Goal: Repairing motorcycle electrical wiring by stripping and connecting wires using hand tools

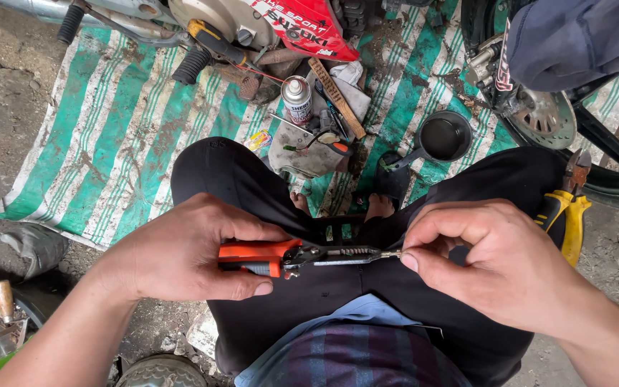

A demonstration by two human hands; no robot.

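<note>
- We are closing our left hand point(180, 254) around the orange-handled pliers point(263, 258), whose jaws are gripping a small spring part point(349, 253) lying over our lap at centre frame.
- Our right hand point(499, 261), at 3 o'clock, is pinching the part's tip between thumb and forefinger.
- Risk: the part may be slipping free and dropping onto the striped mat point(123, 136) at 11 o'clock.
</note>
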